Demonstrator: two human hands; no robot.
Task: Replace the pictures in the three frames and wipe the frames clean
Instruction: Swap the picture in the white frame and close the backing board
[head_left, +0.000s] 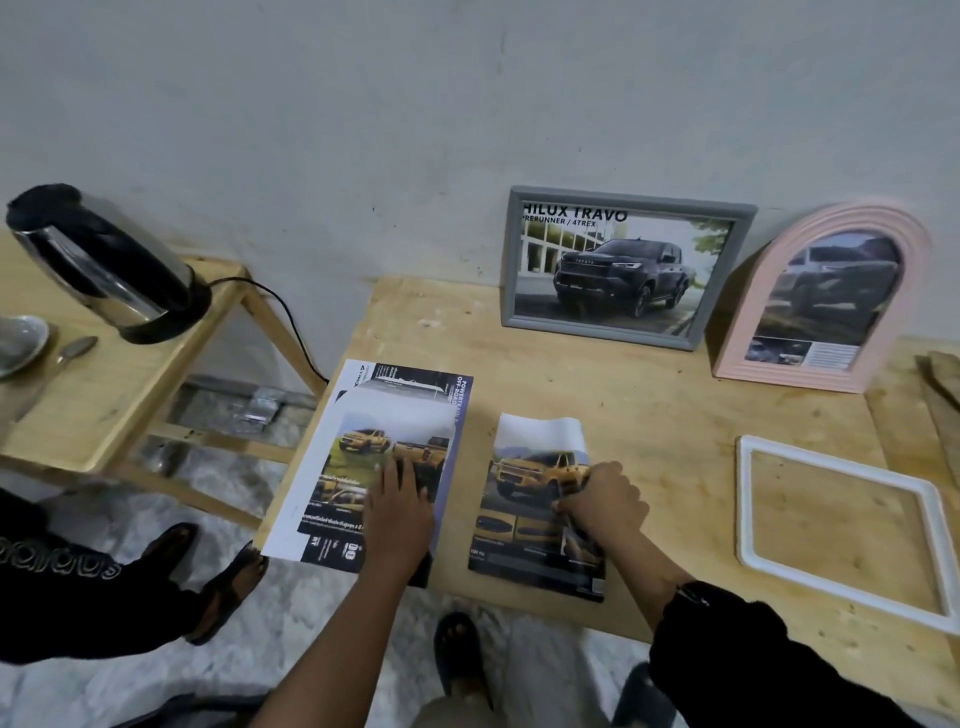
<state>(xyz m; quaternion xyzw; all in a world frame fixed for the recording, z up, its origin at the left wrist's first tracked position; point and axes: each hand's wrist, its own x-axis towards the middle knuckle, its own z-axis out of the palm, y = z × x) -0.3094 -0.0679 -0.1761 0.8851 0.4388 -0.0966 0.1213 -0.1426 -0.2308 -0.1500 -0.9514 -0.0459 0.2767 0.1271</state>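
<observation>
A grey frame (626, 200) with a dark pickup picture leans on the wall at the back. Beside it stands a pink arched frame (914, 291), also holding a dark truck picture. A white frame (748, 519) lies flat at the right, showing bare wood through it. Two printed sheets with yellow trucks lie near the front edge. My left hand (400, 514) presses flat on the larger sheet (332, 467), which overhangs the table corner. My right hand (605, 501) pinches the right edge of the smaller sheet (530, 467).
The wooden table (649, 395) stands against a grey wall. A lower wooden stand (104, 395) at the left carries an electric kettle (104, 265), a bowl (21, 343) and a spoon. Another person's sandalled feet (228, 587) are on the floor at the left.
</observation>
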